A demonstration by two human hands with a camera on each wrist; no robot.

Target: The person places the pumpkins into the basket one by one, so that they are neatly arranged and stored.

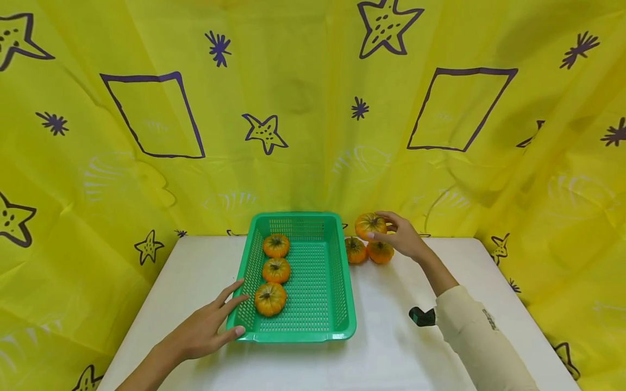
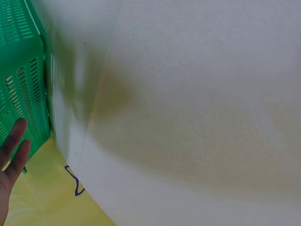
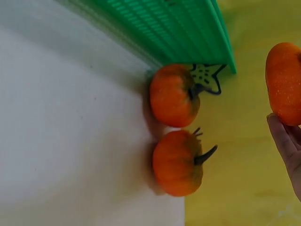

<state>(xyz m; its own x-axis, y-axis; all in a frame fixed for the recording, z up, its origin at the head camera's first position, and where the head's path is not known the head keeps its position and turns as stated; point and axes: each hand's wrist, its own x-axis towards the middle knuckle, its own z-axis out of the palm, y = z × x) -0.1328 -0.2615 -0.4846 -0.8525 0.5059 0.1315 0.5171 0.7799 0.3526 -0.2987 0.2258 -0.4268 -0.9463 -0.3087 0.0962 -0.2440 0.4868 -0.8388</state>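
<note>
In the head view my right hand (image 1: 403,234) grips a small orange pumpkin (image 1: 370,226) between thumb and fingers, raised above the table. Two more pumpkins stand under it beside the basket, one at the basket wall (image 1: 355,250) and one just right of that (image 1: 380,252). The right wrist view shows the held pumpkin (image 3: 284,82) at its right edge, apart from the pair. A green plastic basket (image 1: 348,304) has three pumpkins (image 1: 270,299) in a row along its left side. My left hand (image 1: 207,326), fingers spread and fairly straight, rests at the basket's left rim near the front corner.
The white table (image 1: 391,358) carries the basket near its back edge. A yellow patterned curtain (image 1: 313,179) hangs behind and along both sides. A small black device (image 1: 421,316) sticks out by my right sleeve.
</note>
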